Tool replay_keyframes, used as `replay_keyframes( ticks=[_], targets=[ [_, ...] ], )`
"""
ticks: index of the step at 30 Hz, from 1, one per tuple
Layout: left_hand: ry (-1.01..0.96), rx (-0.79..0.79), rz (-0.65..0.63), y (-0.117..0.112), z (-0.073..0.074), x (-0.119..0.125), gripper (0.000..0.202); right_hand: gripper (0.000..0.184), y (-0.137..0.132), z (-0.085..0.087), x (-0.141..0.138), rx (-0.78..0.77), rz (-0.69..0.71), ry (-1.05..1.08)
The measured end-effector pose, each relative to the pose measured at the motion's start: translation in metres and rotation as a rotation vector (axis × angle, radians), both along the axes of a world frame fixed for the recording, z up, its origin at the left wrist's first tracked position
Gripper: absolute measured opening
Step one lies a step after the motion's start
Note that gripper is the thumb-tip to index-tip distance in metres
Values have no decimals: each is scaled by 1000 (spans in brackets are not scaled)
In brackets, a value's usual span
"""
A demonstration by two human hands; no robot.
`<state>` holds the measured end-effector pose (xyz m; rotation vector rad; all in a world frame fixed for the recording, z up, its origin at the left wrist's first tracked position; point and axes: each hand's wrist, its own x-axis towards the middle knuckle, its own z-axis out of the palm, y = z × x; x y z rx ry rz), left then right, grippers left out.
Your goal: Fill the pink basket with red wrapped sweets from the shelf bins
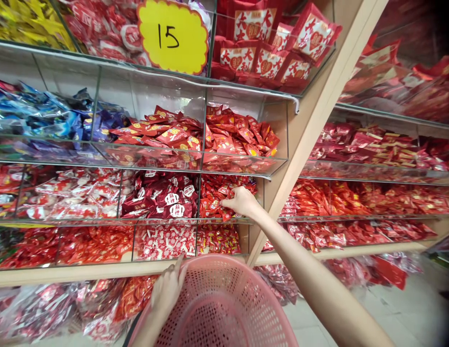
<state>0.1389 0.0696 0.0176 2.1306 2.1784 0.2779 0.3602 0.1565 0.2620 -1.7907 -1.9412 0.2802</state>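
My right hand (pixel 240 201) reaches into a clear bin on a middle shelf. Its fingers are closed in a pinch at a red-wrapped candy (pixel 226 212), among many small red-wrapped candies (pixel 211 193); the fingertips partly hide what they hold. Below the shelves, a pink perforated plastic basket (pixel 258 294) stands tilted towards me. My left hand (pixel 169 285) grips the basket's left rim, with one finger stretched along it. Left of the right hand's bin lie dark red packets with white labels (pixel 176 210).
Glass-fronted shelves hold red packets (pixel 173 132), blue packets (pixel 32 113) and large red bags (pixel 246 58). A yellow price sign (pixel 173 36) reads 15. A slanting wooden divider (pixel 307 130) rises right of my hand. Plastic bags of sweets (pixel 47 308) lie under the bottom ledge.
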Motion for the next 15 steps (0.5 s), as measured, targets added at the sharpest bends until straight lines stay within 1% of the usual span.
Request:
replay_keyframes(
  ticks=[3, 5, 8, 9, 10, 11, 12, 13, 15],
  targets=[
    [-3, -2, 2, 0, 1, 1, 54, 25, -1, -4, 3, -53, 77, 197],
    [-5, -6, 9, 0, 3, 1, 55, 26, -8, -3, 6, -87, 138, 353],
    [-2, -16, 12, -1, 7, 2, 54, 30, -31, 0, 9, -133, 248, 582],
    [2, -18, 11, -2, 8, 2, 54, 29, -40, -3, 8, -147, 298, 634],
    [8, -19, 10, -2, 8, 3, 54, 27, -51, -9, 8, -161, 353, 665],
    [13, -19, 11, -2, 9, 3, 54, 24, -63, -21, 6, -182, 407, 676],
    [16, -19, 11, -2, 9, 3, 54, 20, -75, -38, 3, -211, 458, 668],
    [20, -20, 12, -3, 10, 4, 54, 17, -89, -61, 0, -249, 509, 644],
    [27, -22, 12, -3, 10, 4, 54, 13, -119, -116, -9, -383, 581, 585]
  ],
)
